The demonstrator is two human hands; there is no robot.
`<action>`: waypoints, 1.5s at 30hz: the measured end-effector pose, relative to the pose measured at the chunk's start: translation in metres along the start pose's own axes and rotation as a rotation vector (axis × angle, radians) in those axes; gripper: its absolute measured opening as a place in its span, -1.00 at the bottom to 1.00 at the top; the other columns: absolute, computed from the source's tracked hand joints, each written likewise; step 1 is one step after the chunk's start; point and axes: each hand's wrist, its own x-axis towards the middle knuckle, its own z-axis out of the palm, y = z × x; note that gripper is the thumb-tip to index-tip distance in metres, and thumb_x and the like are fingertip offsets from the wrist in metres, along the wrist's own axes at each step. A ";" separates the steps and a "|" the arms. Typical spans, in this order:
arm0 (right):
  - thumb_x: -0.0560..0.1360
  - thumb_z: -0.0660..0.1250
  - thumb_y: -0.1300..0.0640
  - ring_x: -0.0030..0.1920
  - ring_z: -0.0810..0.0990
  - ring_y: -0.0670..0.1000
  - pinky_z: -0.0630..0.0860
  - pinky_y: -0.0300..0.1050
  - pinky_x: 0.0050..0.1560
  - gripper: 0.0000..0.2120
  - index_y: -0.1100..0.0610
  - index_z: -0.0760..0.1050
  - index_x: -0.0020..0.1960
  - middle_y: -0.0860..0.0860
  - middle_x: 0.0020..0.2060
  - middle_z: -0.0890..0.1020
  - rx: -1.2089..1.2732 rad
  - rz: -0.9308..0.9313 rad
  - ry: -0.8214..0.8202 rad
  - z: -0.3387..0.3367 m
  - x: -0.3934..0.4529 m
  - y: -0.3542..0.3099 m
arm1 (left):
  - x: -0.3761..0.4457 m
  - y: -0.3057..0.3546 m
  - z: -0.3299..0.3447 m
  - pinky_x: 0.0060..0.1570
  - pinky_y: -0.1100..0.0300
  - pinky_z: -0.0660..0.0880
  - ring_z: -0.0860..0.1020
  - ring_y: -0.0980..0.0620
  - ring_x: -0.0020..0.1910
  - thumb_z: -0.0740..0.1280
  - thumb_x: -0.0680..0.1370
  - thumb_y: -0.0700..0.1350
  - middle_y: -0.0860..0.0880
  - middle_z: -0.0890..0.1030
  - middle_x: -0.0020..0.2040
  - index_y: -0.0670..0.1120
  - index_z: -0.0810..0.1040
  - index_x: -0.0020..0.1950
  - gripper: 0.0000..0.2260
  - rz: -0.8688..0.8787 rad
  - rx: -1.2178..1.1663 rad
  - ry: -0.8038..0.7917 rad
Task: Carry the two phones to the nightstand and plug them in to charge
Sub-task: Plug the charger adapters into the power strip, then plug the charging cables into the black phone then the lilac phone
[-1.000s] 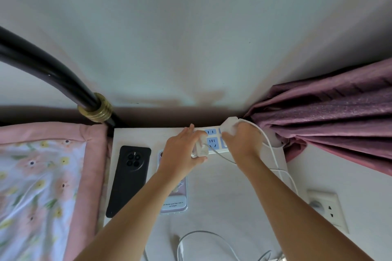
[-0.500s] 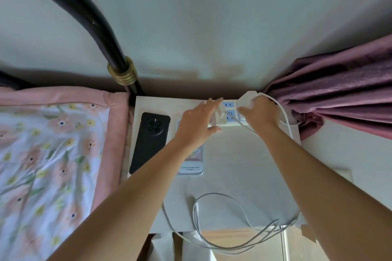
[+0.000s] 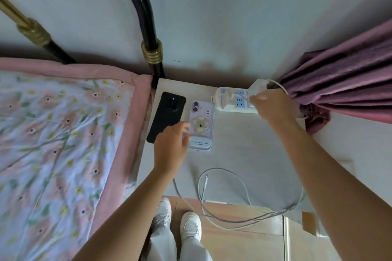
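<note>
My right hand (image 3: 269,106) covers part of the power strip (image 3: 233,99) at the back of the table (image 3: 244,150), fingers pinched around a white plug; I cannot make out whether it is seated. My left hand (image 3: 170,150), blurred and loosely open, hangs over the lower corner of the black phone (image 3: 166,117). The lilac phone (image 3: 201,125) lies just beside it, both face down. A white cable (image 3: 222,180) trails off the front edge.

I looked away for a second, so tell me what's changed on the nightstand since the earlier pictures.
The left hand has left the power strip and pulled back toward the person; it now hovers open over the lilac phone. The right hand stays at the strip. Both phones, including the black phone, lie where they were, and the loose cable is not plugged into either.
</note>
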 end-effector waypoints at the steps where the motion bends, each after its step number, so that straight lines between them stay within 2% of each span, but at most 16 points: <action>1: 0.49 0.22 0.03 -0.16 0.53 0.13 0.29 -0.15 -0.25 -0.76 0.15 0.59 -0.12 0.08 -0.25 0.51 0.037 -0.015 0.001 -0.001 -0.005 0.000 | -0.009 -0.005 -0.002 -0.25 0.07 0.51 0.57 0.02 -0.16 0.37 0.50 -0.09 0.07 0.64 -0.15 0.01 0.52 0.04 -0.86 -0.065 0.002 0.029; 3: 0.47 0.21 0.09 -0.20 0.49 0.10 0.35 -0.15 -0.30 -0.79 0.17 0.58 -0.12 0.07 -0.26 0.52 0.167 -0.012 0.026 -0.002 -0.015 -0.002 | -0.024 -0.012 -0.004 -0.33 0.12 0.46 0.55 0.03 -0.19 0.40 0.47 -0.05 0.09 0.60 -0.20 0.00 0.51 -0.08 -0.89 -0.183 -0.003 0.043; 6: 0.41 0.22 0.11 -0.23 0.51 0.07 0.44 -0.13 -0.23 -0.75 0.20 0.63 -0.09 0.10 -0.34 0.51 0.189 -0.078 0.187 0.005 -0.031 -0.013 | -0.041 -0.021 0.001 -0.31 0.06 0.53 0.56 0.04 -0.18 0.43 0.44 0.03 0.08 0.60 -0.18 0.00 0.50 -0.06 -0.80 -0.281 0.004 0.022; 9: 0.44 0.27 0.11 -0.04 0.64 0.11 0.55 -0.07 -0.05 -0.77 0.08 0.67 -0.03 0.09 -0.13 0.70 0.198 -0.130 0.263 0.011 -0.052 -0.031 | -0.050 -0.029 0.004 -0.28 0.06 0.54 0.57 0.01 -0.16 0.42 0.42 0.11 0.04 0.60 -0.13 -0.02 0.48 0.01 -0.70 -0.339 0.013 0.020; 12: 0.43 0.27 0.10 0.02 0.64 0.05 0.53 -0.12 -0.02 -0.78 -0.01 0.67 -0.05 -0.04 -0.05 0.71 0.256 -0.133 0.155 0.023 -0.067 -0.045 | -0.053 -0.033 0.005 -0.28 0.10 0.50 0.57 0.00 -0.16 0.39 0.44 0.13 0.02 0.59 -0.07 -0.04 0.49 0.03 -0.69 -0.370 -0.007 0.012; 19: 0.45 0.29 0.15 -0.11 0.63 0.06 0.46 -0.19 -0.21 -0.83 0.13 0.66 -0.11 0.04 -0.15 0.68 0.114 -0.190 -0.211 0.075 -0.082 -0.070 | -0.050 -0.032 0.006 -0.28 0.15 0.46 0.59 0.01 -0.16 0.34 0.50 0.04 -0.01 0.62 -0.10 -0.06 0.56 -0.06 -0.82 -0.317 0.001 -0.001; 21: 0.48 0.29 0.13 -0.05 0.63 0.04 0.54 -0.17 -0.08 -0.82 0.09 0.66 -0.02 0.02 -0.06 0.68 0.110 -0.208 -0.263 0.090 -0.081 -0.077 | -0.051 -0.033 0.005 -0.29 0.19 0.39 0.58 0.01 -0.15 0.31 0.53 0.00 -0.01 0.62 -0.10 -0.07 0.58 -0.05 -0.84 -0.303 0.014 0.021; 23: 0.50 0.30 0.13 0.01 0.63 0.03 0.55 -0.13 0.05 -0.79 0.07 0.61 0.09 0.03 0.06 0.67 0.156 -0.211 -0.280 0.103 -0.080 -0.084 | -0.053 -0.037 0.006 -0.29 0.17 0.44 0.58 0.02 -0.15 0.29 0.54 -0.02 0.00 0.64 -0.12 -0.08 0.57 -0.04 -0.85 -0.288 -0.014 0.034; 27: 0.49 0.33 0.03 0.19 0.52 0.09 0.47 -0.05 0.11 -0.50 0.07 0.32 0.39 0.07 0.31 0.47 0.128 -0.294 -0.265 0.128 -0.076 -0.110 | -0.056 -0.045 0.005 -0.28 0.09 0.57 0.63 0.02 -0.22 0.31 0.54 -0.03 -0.01 0.68 -0.20 -0.09 0.57 -0.04 -0.85 -0.304 -0.108 0.042; 30: 0.44 0.37 -0.14 0.34 0.38 0.22 0.48 0.09 0.18 -0.19 0.06 0.03 0.52 0.17 0.47 0.16 0.018 -0.331 -0.304 0.146 -0.067 -0.135 | -0.059 -0.051 0.005 -0.33 0.16 0.52 0.63 0.05 -0.25 0.36 0.51 -0.03 0.01 0.69 -0.24 -0.08 0.59 -0.07 -0.87 -0.339 -0.166 0.074; 33: 0.40 0.36 -0.26 0.47 0.10 0.34 0.36 0.14 0.31 -0.03 0.05 -0.14 0.55 0.24 0.52 -0.08 -0.098 -0.302 -0.296 0.160 -0.061 -0.155 | -0.061 -0.055 0.003 -0.33 0.19 0.43 0.61 0.04 -0.28 0.41 0.47 -0.03 0.02 0.68 -0.26 -0.07 0.58 -0.07 -0.86 -0.388 -0.215 0.112; 35: 0.39 0.35 -0.30 0.48 -0.01 0.37 0.38 0.11 0.30 0.01 0.04 -0.18 0.56 0.25 0.52 -0.15 -0.166 -0.272 -0.274 0.166 -0.061 -0.164 | -0.062 -0.056 0.001 -0.31 0.18 0.44 0.60 0.03 -0.30 0.45 0.44 -0.05 0.02 0.67 -0.27 -0.07 0.58 -0.04 -0.83 -0.415 -0.255 0.132; 37: 0.40 0.34 -0.28 0.47 -0.03 0.42 0.45 0.09 0.21 0.00 0.04 -0.20 0.56 0.25 0.52 -0.18 -0.242 -0.275 -0.256 0.171 -0.062 -0.169 | -0.063 -0.057 0.000 -0.32 0.22 0.44 0.60 0.06 -0.30 0.46 0.43 -0.07 0.02 0.68 -0.26 -0.06 0.61 -0.04 -0.85 -0.427 -0.287 0.142; 39: 0.41 0.36 -0.24 0.45 -0.01 0.43 0.49 0.08 0.14 -0.02 0.02 -0.19 0.56 0.24 0.52 -0.19 -0.261 -0.282 -0.262 0.172 -0.061 -0.171 | -0.064 -0.057 -0.001 -0.36 0.28 0.41 0.59 0.09 -0.30 0.45 0.44 -0.08 0.03 0.69 -0.25 -0.05 0.64 -0.06 -0.88 -0.436 -0.301 0.149; 43: 0.41 0.41 -0.12 0.43 0.10 0.35 0.48 -0.02 -0.07 -0.09 -0.08 -0.09 0.55 0.15 0.54 -0.14 -0.225 -0.275 -0.290 0.162 -0.054 -0.169 | -0.064 -0.056 -0.004 -0.37 0.20 0.47 0.61 0.04 -0.31 0.45 0.43 -0.11 0.02 0.69 -0.29 -0.04 0.67 -0.11 -0.93 -0.498 -0.327 0.216; 45: 0.40 0.44 -0.05 0.42 0.13 0.33 0.47 -0.03 -0.10 -0.12 -0.13 -0.04 0.54 0.11 0.54 -0.11 -0.217 -0.278 -0.298 0.157 -0.049 -0.164 | -0.064 -0.056 -0.005 -0.36 0.17 0.49 0.62 0.03 -0.31 0.46 0.41 -0.12 0.02 0.69 -0.31 -0.02 0.67 -0.14 -0.95 -0.533 -0.349 0.245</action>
